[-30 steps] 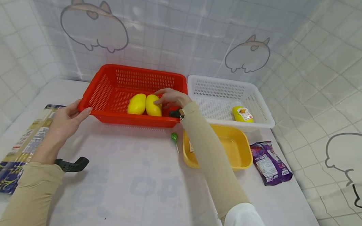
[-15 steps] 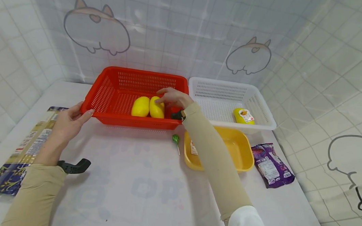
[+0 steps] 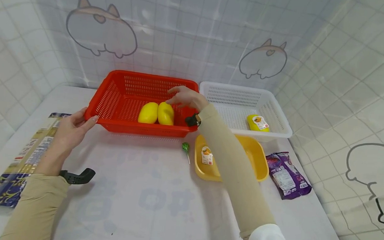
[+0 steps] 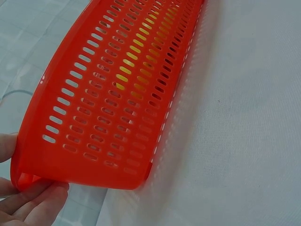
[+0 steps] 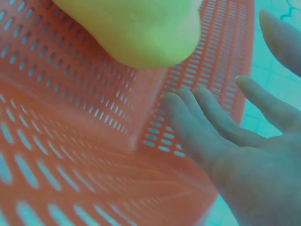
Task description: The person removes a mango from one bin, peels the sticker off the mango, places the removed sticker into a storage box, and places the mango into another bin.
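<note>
A red slotted basket (image 3: 115, 94) stands at the back of the table with two smooth yellow oval items (image 3: 148, 112) (image 3: 166, 113) side by side in it. My left hand (image 3: 72, 126) grips the basket's near left corner (image 4: 28, 176), thumb on one side of the rim and fingers (image 4: 35, 202) on the other. My right hand (image 3: 185, 96) hovers above the right yellow item with straight, spread fingers (image 5: 207, 127), touching nothing. In the right wrist view the yellow item (image 5: 136, 28) lies apart from the fingertips.
A white basket (image 3: 277, 117) to the right holds a yellow packet (image 3: 258, 122). In front of it a yellow tray (image 3: 258, 163) holds a small packet (image 3: 206, 155). A green lollipop (image 3: 186, 147), a purple bag (image 3: 287, 175) and a long package (image 3: 24, 154) lie on the table.
My right hand has lifted off the right yellow item and moved up and back. The arm's shift uncovers the small packet in the yellow tray. The left hand keeps its hold.
</note>
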Motion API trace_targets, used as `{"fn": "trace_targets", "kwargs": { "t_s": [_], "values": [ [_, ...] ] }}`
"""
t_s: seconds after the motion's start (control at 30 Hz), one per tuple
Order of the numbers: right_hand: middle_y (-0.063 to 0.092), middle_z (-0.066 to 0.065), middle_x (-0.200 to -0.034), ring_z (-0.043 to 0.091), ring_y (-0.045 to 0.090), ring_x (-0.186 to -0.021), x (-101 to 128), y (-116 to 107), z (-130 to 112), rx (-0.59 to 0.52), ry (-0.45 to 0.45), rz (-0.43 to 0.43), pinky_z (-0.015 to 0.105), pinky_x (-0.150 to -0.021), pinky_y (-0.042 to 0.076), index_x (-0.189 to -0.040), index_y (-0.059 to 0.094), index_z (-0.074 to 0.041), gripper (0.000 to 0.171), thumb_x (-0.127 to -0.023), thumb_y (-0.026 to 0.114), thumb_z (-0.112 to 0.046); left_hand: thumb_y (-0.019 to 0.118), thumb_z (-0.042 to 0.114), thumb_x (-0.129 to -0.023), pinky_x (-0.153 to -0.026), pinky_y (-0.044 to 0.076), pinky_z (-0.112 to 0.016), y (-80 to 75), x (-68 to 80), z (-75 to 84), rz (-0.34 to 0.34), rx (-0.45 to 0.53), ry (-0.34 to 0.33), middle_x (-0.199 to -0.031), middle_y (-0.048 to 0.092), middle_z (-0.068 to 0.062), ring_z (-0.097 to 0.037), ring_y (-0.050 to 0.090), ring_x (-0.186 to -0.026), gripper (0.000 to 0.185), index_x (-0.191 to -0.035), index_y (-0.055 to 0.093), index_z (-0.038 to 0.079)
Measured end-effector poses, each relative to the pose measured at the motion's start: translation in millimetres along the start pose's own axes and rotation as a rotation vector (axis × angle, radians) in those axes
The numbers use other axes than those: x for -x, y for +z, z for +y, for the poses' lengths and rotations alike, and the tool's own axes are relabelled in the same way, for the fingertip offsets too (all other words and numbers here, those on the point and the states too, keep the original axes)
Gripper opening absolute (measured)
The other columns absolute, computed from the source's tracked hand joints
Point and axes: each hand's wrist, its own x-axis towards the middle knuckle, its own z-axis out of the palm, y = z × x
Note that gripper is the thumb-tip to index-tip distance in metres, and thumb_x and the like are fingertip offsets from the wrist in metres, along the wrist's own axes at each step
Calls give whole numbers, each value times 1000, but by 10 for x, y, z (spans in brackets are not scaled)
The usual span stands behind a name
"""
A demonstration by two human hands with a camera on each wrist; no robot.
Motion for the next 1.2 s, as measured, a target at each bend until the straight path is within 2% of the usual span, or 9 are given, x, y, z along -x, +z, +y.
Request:
{"fn": "trace_targets", "kwargs": {
  "t_s": [0.1, 0.17, 0.37, 0.53, 0.67, 0.83, 1.03, 1.1, 1.2],
  "values": [
    [33, 7, -159, 25, 47, -132, 73, -27, -25, 13, -7, 9, 46, -116, 40, -151, 42, -12, 65, -93, 71, -20, 46, 55, -100, -112, 42, -51, 11, -1, 3, -4, 11, -4, -157, 36, -23, -36, 41, -132, 82, -161, 8, 15],
    [34, 8, -158, 25, 48, -131, 121, -40, -37, 6, -18, 8, 47, -116, 39, -150, 42, -13, 64, -93, 70, -19, 46, 55, -100, -113, 39, -57, 13, 0, 4, -4, 20, -6, -157, 35, -22, -35, 41, -133, 82, -161, 8, 16],
    [41, 11, -154, 25, 45, -135, 262, -38, -76, 17, -49, -13, 43, -115, 41, -149, 43, -13, 61, -95, 69, -17, 46, 56, -100, -111, 40, -56, 0, 1, -12, -4, 18, -5, -156, 36, -22, -34, 40, -132, 82, -161, 8, 16],
    [43, 12, -149, 25, 48, -130, 371, -10, -104, 112, -66, -7, 38, -111, 45, -150, 43, -18, 62, -94, 70, -21, 46, 54, -100, -112, 38, -59, 4, -11, -19, 3, 20, -4, -157, 35, -23, -35, 40, -132, 81, -161, 8, 15],
    [45, 11, -146, 25, 50, -127, 452, 26, -122, 197, -98, 9, 38, -109, 47, -150, 43, -20, 63, -93, 71, -25, 46, 54, -100, -113, 37, -60, 2, -22, -23, 6, 22, -10, -157, 34, -25, -37, 39, -132, 81, -161, 7, 15],
    [46, 8, -147, 23, 45, -131, 533, 61, -122, 245, -114, 24, 40, -108, 48, -149, 43, -21, 64, -92, 72, -26, 46, 55, -100, -113, 38, -58, 4, -20, -5, 10, 16, -15, -157, 35, -24, -37, 40, -132, 82, -161, 8, 15],
    [47, 8, -147, 24, 44, -134, 589, 88, -63, 287, -141, 38, 41, -108, 48, -148, 45, -20, 63, -92, 72, -27, 46, 56, -100, -108, 47, -31, -3, -17, -11, 15, -2, -16, -157, 36, -23, -36, 42, -132, 82, -161, 9, 16],
    [46, 8, -148, 26, 43, -135, 615, 92, -36, 287, -148, 44, 43, -109, 47, -148, 45, -19, 63, -92, 72, -26, 46, 56, -99, -108, 48, -31, -4, -16, -13, 11, 1, -19, -157, 35, -22, -36, 42, -133, 82, -161, 9, 16],
    [46, 7, -148, 26, 43, -135, 675, 91, -1, 298, -153, 52, 42, -108, 48, -148, 44, -20, 64, -92, 73, -26, 47, 56, -99, -98, 49, -16, -10, -17, -17, 11, 4, -13, -157, 36, -23, -35, 42, -132, 82, -161, 10, 16]
  ]
}}
